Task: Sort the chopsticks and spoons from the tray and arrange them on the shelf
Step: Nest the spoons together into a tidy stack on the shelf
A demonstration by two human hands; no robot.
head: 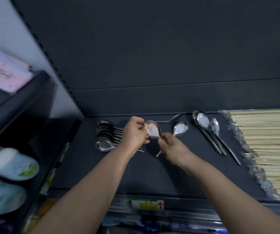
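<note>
Head view, spoon point(154, 131) pinched between both hands' fingers point(146, 127)

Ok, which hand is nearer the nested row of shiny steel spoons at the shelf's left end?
Left. The left hand covers the handles of the spoon row; the right hand sits farther right, beyond the wide steel spoon both hands hold.

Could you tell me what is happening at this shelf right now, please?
A person holds a metal spoon above the dark shelf, the left hand pinching its bowl and the right hand gripping its handle. A nested row of spoons lies to the left, long-handled spoons to the right, and stacked chopsticks at the far right.
</note>
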